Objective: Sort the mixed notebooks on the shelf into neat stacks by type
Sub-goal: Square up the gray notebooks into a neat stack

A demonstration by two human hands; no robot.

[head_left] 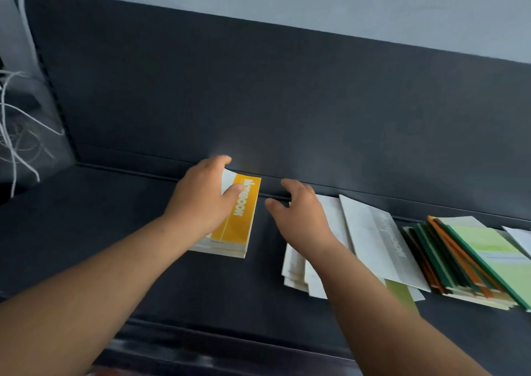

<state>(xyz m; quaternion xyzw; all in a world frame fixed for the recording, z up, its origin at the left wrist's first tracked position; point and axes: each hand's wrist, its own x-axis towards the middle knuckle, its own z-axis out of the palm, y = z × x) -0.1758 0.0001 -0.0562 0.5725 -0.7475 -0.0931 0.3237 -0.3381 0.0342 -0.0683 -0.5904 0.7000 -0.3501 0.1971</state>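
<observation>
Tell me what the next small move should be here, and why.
Probably lower the right hand onto the loose white notebooks and square them into one stack. It is open above them, holding nothing, and they lie fanned and askew. The left hand holds the yellow notebook stack, which already looks even.

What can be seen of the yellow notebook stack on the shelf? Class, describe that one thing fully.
The yellow notebook stack is a neat pile of thin paper notebooks with pale page edges. Its top cover is yellow with white lettering reading Notebook along its length. It lies flat on the dark shelf, far end near the back panel. The left hand holds it, thumb on the cover, fingers curled over the far end.
</observation>
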